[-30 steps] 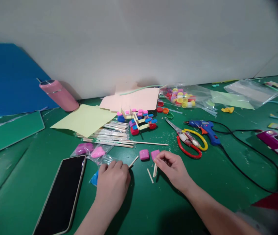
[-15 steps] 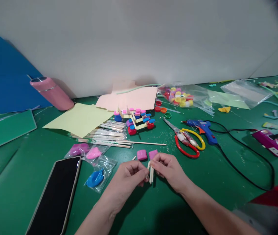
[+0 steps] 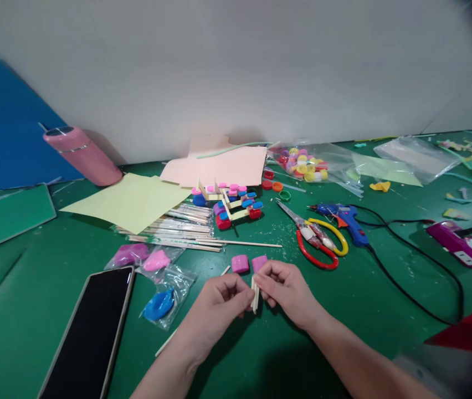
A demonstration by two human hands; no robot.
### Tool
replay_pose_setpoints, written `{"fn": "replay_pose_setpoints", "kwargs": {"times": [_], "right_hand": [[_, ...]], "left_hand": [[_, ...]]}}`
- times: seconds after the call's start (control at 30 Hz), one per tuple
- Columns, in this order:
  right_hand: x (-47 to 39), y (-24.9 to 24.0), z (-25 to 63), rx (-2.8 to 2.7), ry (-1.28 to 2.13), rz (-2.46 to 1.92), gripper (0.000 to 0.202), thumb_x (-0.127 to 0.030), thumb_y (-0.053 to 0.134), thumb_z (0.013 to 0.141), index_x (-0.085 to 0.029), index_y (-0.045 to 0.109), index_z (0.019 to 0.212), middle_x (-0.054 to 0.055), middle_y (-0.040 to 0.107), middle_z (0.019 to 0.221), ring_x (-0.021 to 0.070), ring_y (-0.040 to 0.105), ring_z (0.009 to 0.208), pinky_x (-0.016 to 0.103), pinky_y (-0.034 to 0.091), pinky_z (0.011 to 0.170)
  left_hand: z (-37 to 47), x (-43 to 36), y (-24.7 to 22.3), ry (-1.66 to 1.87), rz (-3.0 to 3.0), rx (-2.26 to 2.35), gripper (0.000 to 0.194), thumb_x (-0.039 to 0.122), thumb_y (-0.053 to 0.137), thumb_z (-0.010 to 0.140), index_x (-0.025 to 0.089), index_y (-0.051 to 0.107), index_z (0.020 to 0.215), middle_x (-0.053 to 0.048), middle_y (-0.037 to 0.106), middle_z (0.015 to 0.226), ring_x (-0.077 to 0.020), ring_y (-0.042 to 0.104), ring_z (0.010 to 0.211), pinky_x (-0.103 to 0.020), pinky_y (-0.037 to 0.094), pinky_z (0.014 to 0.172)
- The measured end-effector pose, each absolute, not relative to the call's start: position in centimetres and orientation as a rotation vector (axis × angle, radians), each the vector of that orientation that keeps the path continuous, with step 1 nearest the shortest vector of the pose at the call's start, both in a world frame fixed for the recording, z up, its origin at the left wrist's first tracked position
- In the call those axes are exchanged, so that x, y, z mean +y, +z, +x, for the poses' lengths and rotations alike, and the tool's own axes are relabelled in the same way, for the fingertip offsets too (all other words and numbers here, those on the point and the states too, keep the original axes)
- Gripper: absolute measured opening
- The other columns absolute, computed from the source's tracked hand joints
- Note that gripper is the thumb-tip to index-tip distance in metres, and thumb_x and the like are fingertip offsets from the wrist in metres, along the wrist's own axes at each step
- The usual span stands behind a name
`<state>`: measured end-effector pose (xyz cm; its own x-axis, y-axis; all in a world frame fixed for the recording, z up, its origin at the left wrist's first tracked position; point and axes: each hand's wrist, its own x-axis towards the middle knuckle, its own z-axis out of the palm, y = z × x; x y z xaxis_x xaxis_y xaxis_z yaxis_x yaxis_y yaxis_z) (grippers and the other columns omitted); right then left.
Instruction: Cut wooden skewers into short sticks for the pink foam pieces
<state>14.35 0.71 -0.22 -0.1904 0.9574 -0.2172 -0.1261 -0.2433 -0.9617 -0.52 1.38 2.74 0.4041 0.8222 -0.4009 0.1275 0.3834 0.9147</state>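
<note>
Close together over the green table, my left hand (image 3: 223, 299) and my right hand (image 3: 283, 288) pinch short wooden sticks (image 3: 255, 296) between thumbs and fingers. The sticks stand side by side, slightly tilted; their exact number is unclear. Just beyond my fingers lie two magenta clay blocks, the left block (image 3: 240, 264) fully visible and the right block (image 3: 258, 262) partly covered by my right hand. A longer thin stick (image 3: 163, 346) runs beneath my left hand and forearm, its middle hidden. Farther back sits a small model (image 3: 238, 208) of pale sticks with red, blue and pink pieces.
Right of my hands lie scissors (image 3: 321, 241) and a blue glue gun (image 3: 344, 216), its cable running to a purple power strip (image 3: 462, 244). At left are a phone (image 3: 88, 332), bagged blue clay (image 3: 159, 305), bundled sticks (image 3: 186, 227), yellow paper (image 3: 132, 199) and a pink bottle (image 3: 84, 155).
The sticks between my fingers have come closer together. My left hand has shifted slightly right, and more of the long stick shows beside my left forearm. The view has moved a little.
</note>
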Motion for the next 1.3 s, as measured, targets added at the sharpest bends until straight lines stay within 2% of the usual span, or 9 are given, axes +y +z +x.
{"fn": "replay_pose_setpoints", "kwargs": {"times": [0.33,1.03,1.3], "right_hand": [[0.59,0.06,14.30,-1.137,1.555,-1.158,0.027,-0.039,0.063,0.069,-0.015,0.053,0.063,-0.006,0.049,0.047,0.0043,0.040,0.037,0.016,0.033,0.037],[0.60,-0.37,14.51,-1.168,1.623,-1.081,0.030,-0.043,0.057,0.075,-0.014,0.055,0.067,-0.005,0.049,0.049,0.0045,0.039,0.039,0.015,0.032,0.038],[-0.10,-0.24,14.67,-1.433,1.305,-1.091,0.019,-0.032,0.054,0.079,-0.016,0.059,0.070,-0.002,0.054,0.053,0.0072,0.046,0.043,0.017,0.036,0.041]], "left_hand": [[-0.75,1.30,2.20,0.609,1.104,1.020,0.020,0.027,0.059,0.073,0.013,0.057,0.059,0.000,0.055,0.058,-0.0104,0.044,0.056,-0.023,0.034,0.054],[-0.30,0.84,2.99,0.646,1.162,1.047,0.020,0.026,0.054,0.074,0.014,0.054,0.059,-0.001,0.054,0.058,-0.0114,0.045,0.056,-0.023,0.035,0.054],[-0.26,0.83,3.02,0.641,1.474,1.153,0.018,0.023,0.050,0.074,0.016,0.050,0.058,0.001,0.048,0.056,-0.0119,0.043,0.055,-0.023,0.034,0.052]]}}
